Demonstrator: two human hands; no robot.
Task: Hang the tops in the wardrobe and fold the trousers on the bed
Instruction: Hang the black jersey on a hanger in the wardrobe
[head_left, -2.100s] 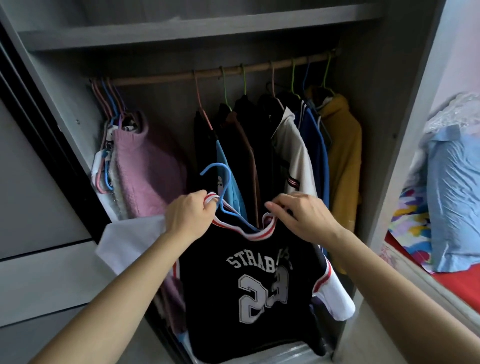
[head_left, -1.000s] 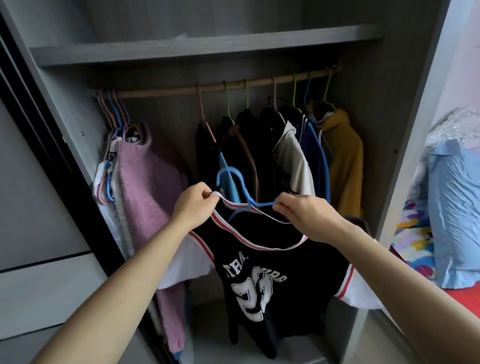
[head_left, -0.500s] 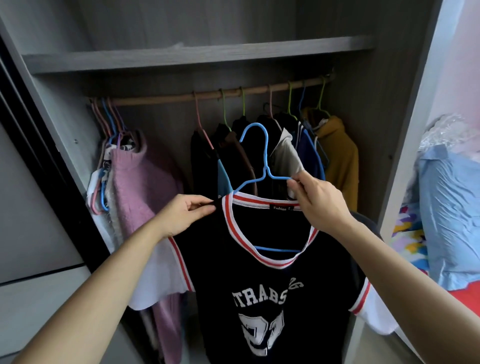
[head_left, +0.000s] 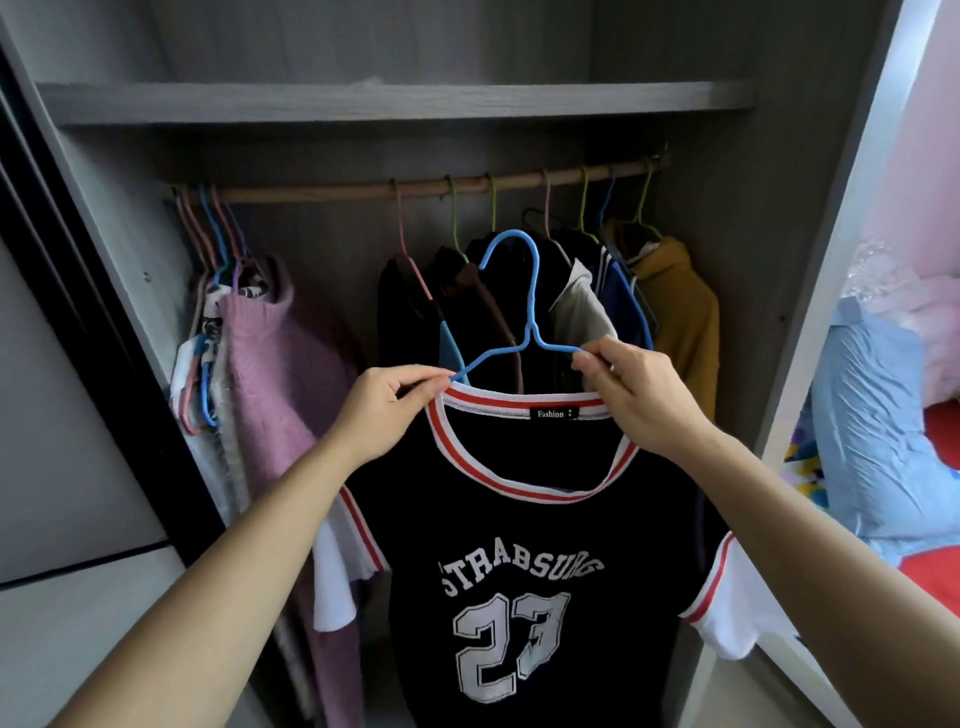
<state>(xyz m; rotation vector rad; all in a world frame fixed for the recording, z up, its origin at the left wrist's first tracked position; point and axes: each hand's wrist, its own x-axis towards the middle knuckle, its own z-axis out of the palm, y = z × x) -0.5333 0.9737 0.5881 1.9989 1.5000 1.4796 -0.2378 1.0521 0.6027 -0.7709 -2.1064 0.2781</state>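
Fingers (head_left: 422, 381) of my left hand (head_left: 382, 413) and right hand (head_left: 641, 400) are pinching tight. Facing me, the wardrobe (head_left: 395, 101) is standing open. I am holding the jersey (head_left: 519, 525) before it, below the middle of the rail (head_left: 332, 193), gripping the hanger (head_left: 531, 312) arms at the collar's two ends, hook upward.

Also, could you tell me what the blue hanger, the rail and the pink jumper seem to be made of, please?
Blue hanger: thin wire, probably metal under a matte blue coating, judging by its slim bent shape. Rail: looks like wood, brown with a dull grained surface. Pink jumper: fuzzy knit, likely wool or acrylic.
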